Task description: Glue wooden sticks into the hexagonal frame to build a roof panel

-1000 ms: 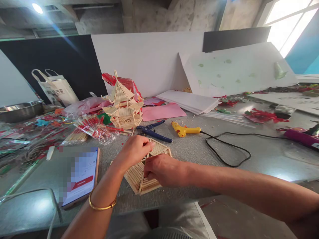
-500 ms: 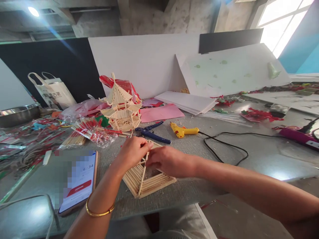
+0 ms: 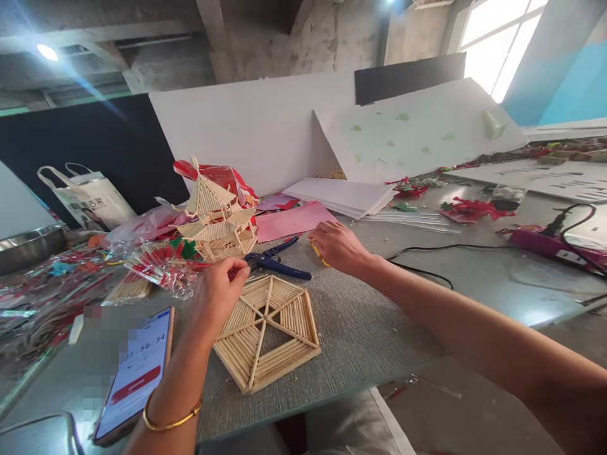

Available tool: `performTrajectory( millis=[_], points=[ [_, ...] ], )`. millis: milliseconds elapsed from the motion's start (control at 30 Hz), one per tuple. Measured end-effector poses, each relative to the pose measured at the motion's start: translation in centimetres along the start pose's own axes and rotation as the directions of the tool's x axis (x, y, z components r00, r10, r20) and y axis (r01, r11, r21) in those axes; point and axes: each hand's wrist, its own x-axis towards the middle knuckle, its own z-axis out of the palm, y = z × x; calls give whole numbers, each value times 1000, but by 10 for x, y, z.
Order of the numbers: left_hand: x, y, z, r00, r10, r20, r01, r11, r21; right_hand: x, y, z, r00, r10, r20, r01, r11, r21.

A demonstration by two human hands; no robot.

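A hexagonal frame of thin wooden sticks (image 3: 284, 363) lies flat on the table, with spokes meeting at its middle and gaps around the centre. My left hand (image 3: 219, 294) is over its far left edge, fingertips pinched together; whatever may be between them is too small to make out. Farther right, my right hand (image 3: 339, 245) is closed over a yellow glue gun (image 3: 318, 254), which it mostly covers. Blue-handled cutters (image 3: 284, 268) lie between the hands, just beyond the frame.
Behind the cutters stands a pagoda-like stick model (image 3: 218, 221). A phone (image 3: 135, 379) lies at the left, near wrapped sticks (image 3: 164, 268). Pink paper (image 3: 296, 219) and white boards (image 3: 341, 194) are at the back. A black cord (image 3: 427, 248) runs towards a purple power strip (image 3: 535, 242).
My right hand has left the stick frame and moved forward to grasp the glue gun. My left hand has drawn left, uncovering the frame's centre. The view has shifted slightly.
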Motion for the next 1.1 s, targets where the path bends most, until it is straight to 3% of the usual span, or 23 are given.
performTrajectory(
  millis=[133, 300, 467, 667, 900, 1100],
  points=[
    [2, -4, 0, 1000, 1, -5, 0, 974, 228, -5, 16, 10, 998, 57, -7, -57, 997, -58],
    [18, -19, 5, 980, -31, 194, -55, 905, 422, -4, 19, 14, 996, 87, 13, -87, 995, -52],
    [39, -23, 18, 952, 18, 304, -148, 900, 411, -5, 12, 16, 999, 27, 24, -27, 1000, -16],
    [48, -19, 30, 945, 5, 328, -157, 885, 438, -7, 9, 19, 998, -21, 57, 21, 1000, 5],
    [48, -33, 24, 924, 37, 380, -181, 918, 352, -8, 8, 22, 993, -59, 104, 57, 998, 14],
    [45, -40, 10, 928, 35, 371, -130, 963, 235, -7, 8, 19, 994, -42, 103, 41, 999, 14]
  ],
)
